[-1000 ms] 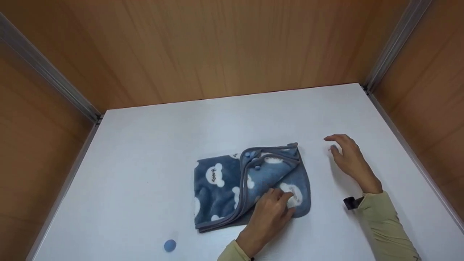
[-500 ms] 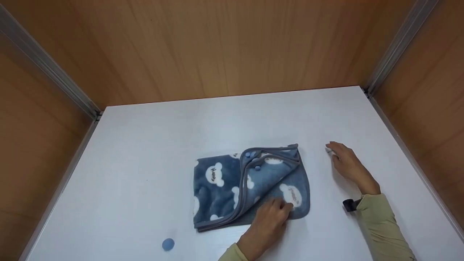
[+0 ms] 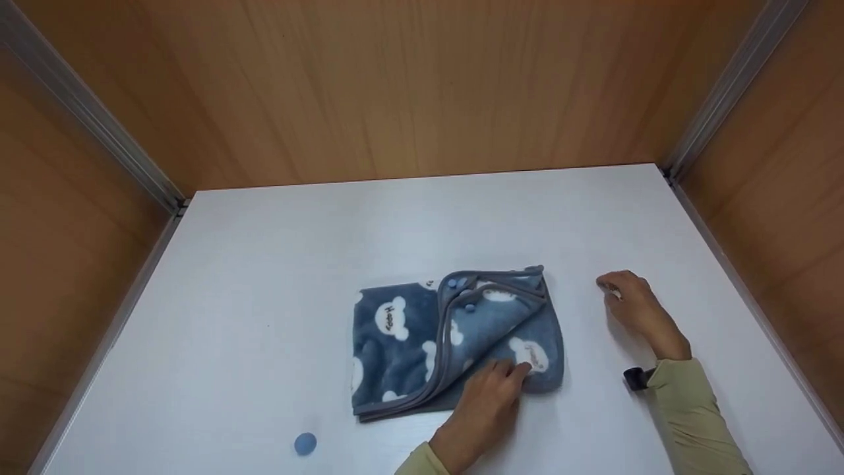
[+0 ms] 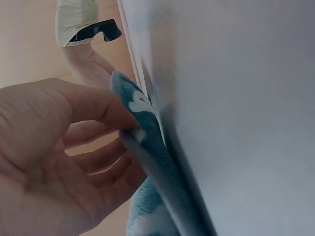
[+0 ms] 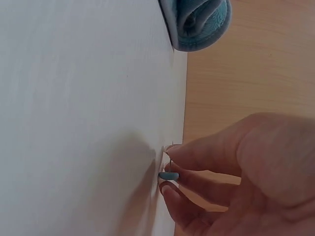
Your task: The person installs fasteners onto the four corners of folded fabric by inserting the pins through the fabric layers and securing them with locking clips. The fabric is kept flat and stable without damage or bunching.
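Note:
A folded blue fleece blanket [image 3: 395, 349] with white bear-head patches and dark piping lies on the white table, its top layer turned back diagonally. At its near edge my left hand [image 3: 484, 399] pinches the hem; thumb and forefinger meet on the piping in the left wrist view. Several small blue round buttons [image 3: 469, 308] show on the turned-back flap. To the right of the blanket, my right hand [image 3: 636, 307] is low over the table. Between its thumb and fingers is a pin [image 5: 169, 175] with a thin metal shaft and flat blue head.
A blue disc [image 3: 305, 444] lies on the white table [image 3: 231, 316] at the near left. Wood-grain panels [image 3: 422, 86] with grey metal corner strips enclose the back and both sides. A black device [image 3: 636, 379] sits at my right wrist.
My right hand has come down and nearer, its thumb and forefinger closing together. My left hand has shifted slightly nearer, and the blanket's near right edge is raised a little.

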The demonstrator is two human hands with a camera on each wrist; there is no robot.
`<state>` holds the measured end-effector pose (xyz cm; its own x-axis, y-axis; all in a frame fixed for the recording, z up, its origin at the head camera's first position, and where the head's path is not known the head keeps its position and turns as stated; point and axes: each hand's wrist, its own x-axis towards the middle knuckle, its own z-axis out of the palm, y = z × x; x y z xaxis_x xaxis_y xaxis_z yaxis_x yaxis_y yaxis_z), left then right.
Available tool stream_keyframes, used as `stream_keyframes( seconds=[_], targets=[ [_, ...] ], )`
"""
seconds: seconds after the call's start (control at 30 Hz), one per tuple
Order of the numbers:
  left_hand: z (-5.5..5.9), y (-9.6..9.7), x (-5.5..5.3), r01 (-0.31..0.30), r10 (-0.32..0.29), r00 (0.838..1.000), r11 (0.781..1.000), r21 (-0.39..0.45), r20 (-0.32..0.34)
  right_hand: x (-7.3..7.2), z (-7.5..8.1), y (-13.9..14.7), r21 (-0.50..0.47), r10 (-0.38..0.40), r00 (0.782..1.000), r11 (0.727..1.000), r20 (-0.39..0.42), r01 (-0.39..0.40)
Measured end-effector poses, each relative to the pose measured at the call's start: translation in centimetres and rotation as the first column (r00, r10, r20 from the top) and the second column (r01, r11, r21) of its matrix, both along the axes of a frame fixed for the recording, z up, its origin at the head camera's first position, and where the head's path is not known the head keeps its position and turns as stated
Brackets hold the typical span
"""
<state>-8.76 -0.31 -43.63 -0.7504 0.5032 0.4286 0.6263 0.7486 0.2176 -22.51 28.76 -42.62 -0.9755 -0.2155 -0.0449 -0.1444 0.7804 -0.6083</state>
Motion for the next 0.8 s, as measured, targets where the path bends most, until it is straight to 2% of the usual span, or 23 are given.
stream_keyframes(
  seconds=[0.1,0.2,0.3,0.57,0.8],
  targets=[
    [-0.04,-0.08,-0.14,-0.001,0.001,1.000,0.998,0.061,0.006,0.27,0.09,-0.05,-0.017,-0.020,1.000,1.000,-0.018,0.019],
    [0.05,-0.17,-0.27,-0.009,0.002,0.998,0.993,0.122,0.056,0.44,0.13,0.00,-0.020,-0.036,0.999,0.999,-0.039,0.036],
    [0.21,-0.17,-0.42,-0.049,0.031,0.994,0.984,0.171,0.109,0.47,0.23,0.01,-0.032,-0.046,0.998,0.999,-0.054,0.044],
    [0.48,-0.03,-0.76,-0.164,0.098,0.972,0.934,0.316,0.214,0.47,0.16,0.03,-0.039,-0.072,0.997,0.997,-0.043,0.070],
    [0.61,-0.19,-1.04,-0.208,0.103,0.957,0.897,0.391,0.271,0.79,0.52,-0.33,-0.049,-0.066,0.997,0.997,-0.035,0.064]
  ],
)
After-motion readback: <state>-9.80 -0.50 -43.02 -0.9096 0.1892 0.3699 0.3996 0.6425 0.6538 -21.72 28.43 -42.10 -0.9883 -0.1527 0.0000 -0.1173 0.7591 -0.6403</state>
